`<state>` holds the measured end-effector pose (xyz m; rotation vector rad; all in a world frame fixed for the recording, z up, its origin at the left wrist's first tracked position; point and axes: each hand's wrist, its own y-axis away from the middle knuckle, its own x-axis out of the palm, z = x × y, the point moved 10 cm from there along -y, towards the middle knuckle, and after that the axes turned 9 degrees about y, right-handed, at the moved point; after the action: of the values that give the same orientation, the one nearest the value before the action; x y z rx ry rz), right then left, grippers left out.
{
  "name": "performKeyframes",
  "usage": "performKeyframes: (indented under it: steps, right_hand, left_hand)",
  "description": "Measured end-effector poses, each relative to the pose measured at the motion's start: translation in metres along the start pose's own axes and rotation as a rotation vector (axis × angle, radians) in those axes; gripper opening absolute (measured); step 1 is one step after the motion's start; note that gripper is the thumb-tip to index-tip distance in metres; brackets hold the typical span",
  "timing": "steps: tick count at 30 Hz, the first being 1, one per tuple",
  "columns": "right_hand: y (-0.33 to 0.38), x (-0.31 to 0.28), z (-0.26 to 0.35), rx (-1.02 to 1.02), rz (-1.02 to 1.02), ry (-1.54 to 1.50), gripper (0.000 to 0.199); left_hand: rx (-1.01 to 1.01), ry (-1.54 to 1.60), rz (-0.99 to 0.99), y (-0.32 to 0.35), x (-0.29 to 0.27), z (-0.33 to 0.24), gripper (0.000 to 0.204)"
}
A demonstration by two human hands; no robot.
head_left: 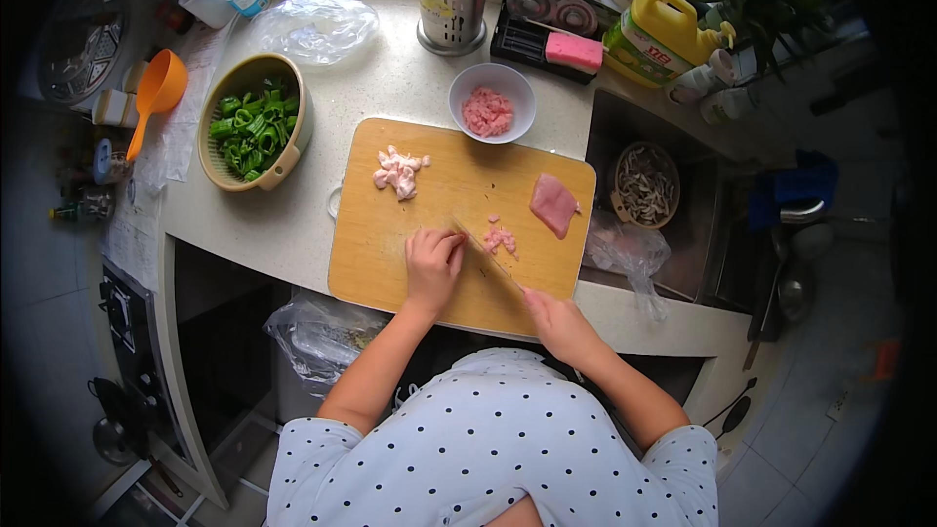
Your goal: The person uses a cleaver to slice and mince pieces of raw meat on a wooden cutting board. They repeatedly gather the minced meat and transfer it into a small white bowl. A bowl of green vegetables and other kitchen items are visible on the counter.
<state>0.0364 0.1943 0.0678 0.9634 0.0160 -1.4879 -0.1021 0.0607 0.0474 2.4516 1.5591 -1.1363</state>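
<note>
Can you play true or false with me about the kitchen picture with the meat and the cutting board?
1. The right hand holds a knife over the wooden cutting board. True.
2. The white bowl is full of green peppers. False: it holds small pink meat bits; the green peppers are in the yellowish colander.
3. The left hand rests on the board beside the blade. True.
4. The big slice of raw meat lies on the floor. False: it lies on the board, toward its right edge.
5. The orange scoop sits left of the colander. True.
</note>
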Motion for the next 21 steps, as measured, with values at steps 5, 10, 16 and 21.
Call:
performKeyframes:
  steps: [5, 10, 16, 21]
  right_hand:
    - [0.008, -0.006, 0.004, -0.009, 0.022, 0.05, 0.042]
    - [0.007, -0.002, 0.003, -0.006, 0.044, 0.154, 0.04]
    - [-0.006, 0.008, 0.008, -0.021, 0.029, 0.052, 0.041]
    - [0.006, -0.001, 0.004, 0.038, 0.047, -0.039, 0.042]
  left_hand:
    - [-0.018, -0.004, 0.027, 0.0, 0.002, 0.003, 0.018]
    - [-0.01, -0.004, 0.022, -0.001, -0.001, -0.002, 0.019]
    - [-0.046, 0.007, -0.047, 0.0, -0.006, 0.006, 0.016]
    - [-0.065, 0.066, -0.096, 0.0, -0.012, 0.007, 0.011]
